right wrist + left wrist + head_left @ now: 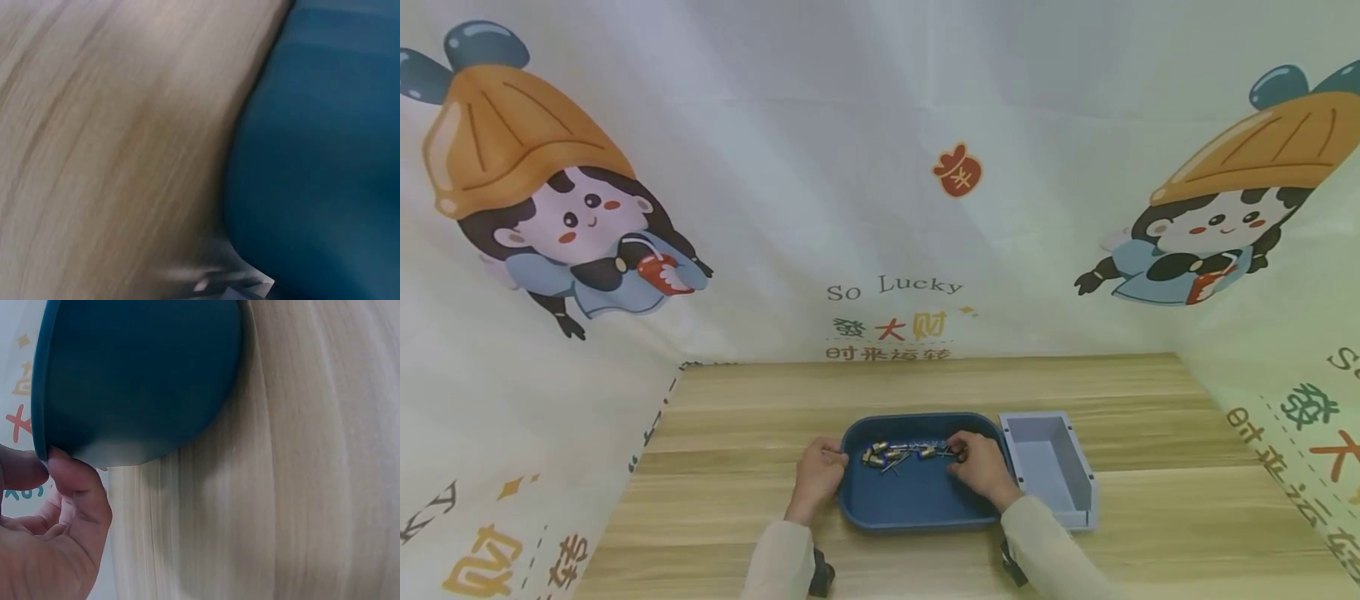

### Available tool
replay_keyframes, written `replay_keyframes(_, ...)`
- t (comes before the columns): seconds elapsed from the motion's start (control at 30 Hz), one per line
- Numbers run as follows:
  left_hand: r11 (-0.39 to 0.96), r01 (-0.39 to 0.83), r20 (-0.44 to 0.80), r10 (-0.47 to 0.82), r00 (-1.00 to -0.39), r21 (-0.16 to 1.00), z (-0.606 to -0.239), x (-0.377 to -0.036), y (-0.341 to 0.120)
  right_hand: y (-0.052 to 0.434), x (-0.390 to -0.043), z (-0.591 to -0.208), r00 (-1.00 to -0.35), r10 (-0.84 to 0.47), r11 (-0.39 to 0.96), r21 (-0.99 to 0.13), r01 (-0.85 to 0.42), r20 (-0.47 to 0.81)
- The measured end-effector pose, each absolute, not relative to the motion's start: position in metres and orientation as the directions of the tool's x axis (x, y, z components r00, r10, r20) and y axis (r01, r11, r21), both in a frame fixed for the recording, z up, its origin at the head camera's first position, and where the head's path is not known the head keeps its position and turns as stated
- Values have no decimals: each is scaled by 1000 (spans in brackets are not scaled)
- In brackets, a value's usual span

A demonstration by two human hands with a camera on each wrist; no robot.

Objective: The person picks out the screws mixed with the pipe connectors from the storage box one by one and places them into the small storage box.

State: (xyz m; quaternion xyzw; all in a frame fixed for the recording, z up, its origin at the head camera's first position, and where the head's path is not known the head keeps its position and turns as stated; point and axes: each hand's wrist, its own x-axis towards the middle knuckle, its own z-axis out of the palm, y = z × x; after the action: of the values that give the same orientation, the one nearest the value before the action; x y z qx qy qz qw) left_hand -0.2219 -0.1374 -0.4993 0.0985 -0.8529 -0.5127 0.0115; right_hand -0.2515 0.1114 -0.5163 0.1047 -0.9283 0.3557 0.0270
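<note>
A dark blue tray (917,508) with rounded corners lies on the table. My left hand (820,473) pinches its left rim between thumb and fingers, as the left wrist view also shows of the tray wall (144,375). Several small brass-coloured cylinders (877,457) with blue bands and thin silver stems lie in a loose heap inside, toward the back. My right hand (981,467) reaches over the right side, its curled thumb and fingers around the stem end of one such cylinder (928,453). The right wrist view shows only the tray's outer wall (312,156), not the hand.
A light grey open box (1086,479) stands close against the tray's right side. The wood-grain table (737,400) reaches back to a pale printed cloth (775,208), which hangs behind and at both sides. Dark straps show at both wrists.
</note>
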Motion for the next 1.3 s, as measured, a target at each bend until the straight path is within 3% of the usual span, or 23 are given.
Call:
replay_keyframes(0.3, 410, -175, -102, -192, -976, 895, -501, -220, -136, 108, -253, -521, -977, -119, 766, -609, -205, 178)
replay_keyframes(0.63, 284, -254, -184, -252, -950, 925, -508, -219, -133, 101, -255, -524, -987, -78, 793, -592, -145, 137)
replay_keyframes(1.0, 397, -161, -17, -342, -940, 904, -513, -214, -123, 101, -255, -527, -984, -68, 793, -590, -153, 164)
replay_keyframes(1.3, 365, -19, 148, -424, -894, 931, -524, -212, -117, 101, -256, -527, -983, -70, 783, -601, -160, 170)
